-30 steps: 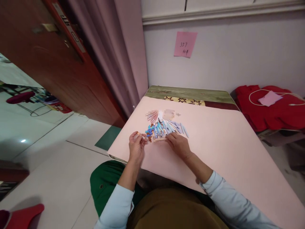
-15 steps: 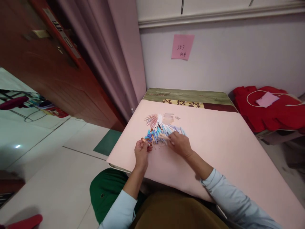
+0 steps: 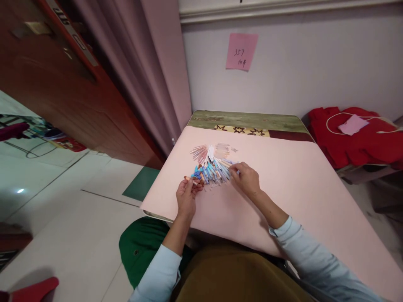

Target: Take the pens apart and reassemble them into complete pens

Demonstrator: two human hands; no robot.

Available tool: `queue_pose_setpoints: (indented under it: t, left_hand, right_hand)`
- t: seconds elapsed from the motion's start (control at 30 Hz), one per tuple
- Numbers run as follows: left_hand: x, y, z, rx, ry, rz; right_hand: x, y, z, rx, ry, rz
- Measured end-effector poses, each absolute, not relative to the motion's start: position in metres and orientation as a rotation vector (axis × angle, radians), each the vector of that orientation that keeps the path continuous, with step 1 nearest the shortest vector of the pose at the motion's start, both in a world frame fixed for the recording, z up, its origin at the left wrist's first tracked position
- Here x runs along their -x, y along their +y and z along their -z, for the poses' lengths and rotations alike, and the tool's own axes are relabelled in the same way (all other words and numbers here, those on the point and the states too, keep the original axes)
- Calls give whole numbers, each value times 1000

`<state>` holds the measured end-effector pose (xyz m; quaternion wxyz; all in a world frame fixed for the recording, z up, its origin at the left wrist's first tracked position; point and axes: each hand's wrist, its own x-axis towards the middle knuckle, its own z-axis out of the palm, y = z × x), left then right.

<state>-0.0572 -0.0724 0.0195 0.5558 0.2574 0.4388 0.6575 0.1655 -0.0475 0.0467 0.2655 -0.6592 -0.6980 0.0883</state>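
Pens (image 3: 211, 167) lie fanned in a heap on the pink-covered bench (image 3: 299, 188), left of its middle and straight ahead of the person. Most are blue, and paler pinkish ones lie at the far side.

Nearest are the lap in brown cloth and two light blue sleeves reaching forward. A green seat (image 3: 138, 247) shows under the left arm.

The left hand (image 3: 187, 197) rests on the bench at the heap's near left corner. Its grip is closed around one pen (image 3: 189, 179) with an orange tip, held just beside the blue ones.

The right hand (image 3: 247, 180) lies palm down at the heap's right edge, fingers bent onto the outermost pens. Whether its grip pinches one or only touches them cannot be told.

Beyond the heap the pink cover ends and a strip of green patterned top shows at the far edge.

A pink note (image 3: 241, 51) hangs on the wall behind. A red cloth (image 3: 355, 142) with a white cable (image 3: 333, 119) lies to the right, and a curtain (image 3: 151, 75) and a dark red door (image 3: 63, 84) stand to the left.
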Motion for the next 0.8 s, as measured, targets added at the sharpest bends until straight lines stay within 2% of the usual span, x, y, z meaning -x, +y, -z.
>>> queue_pose_setpoints:
  t: [0.2, 0.57, 0.7, 0.8]
  left_hand:
    - [64, -78, -16, -571, 947, -1562]
    - [42, -91, -23, -508, 747, -1436]
    - [31, -101, -23, -460, 589, -1323]
    - [32, -106, -24, -467, 575, -1262]
  right_hand:
    - [-137, -75, -29, 1583, -2152, -350]
    - [-118, -77, -24, 1717, -2399, -81]
    - [-123, -88, -30, 1731, -2266, -69]
    - [-132, -105, -38, 1717, -1986, -235]
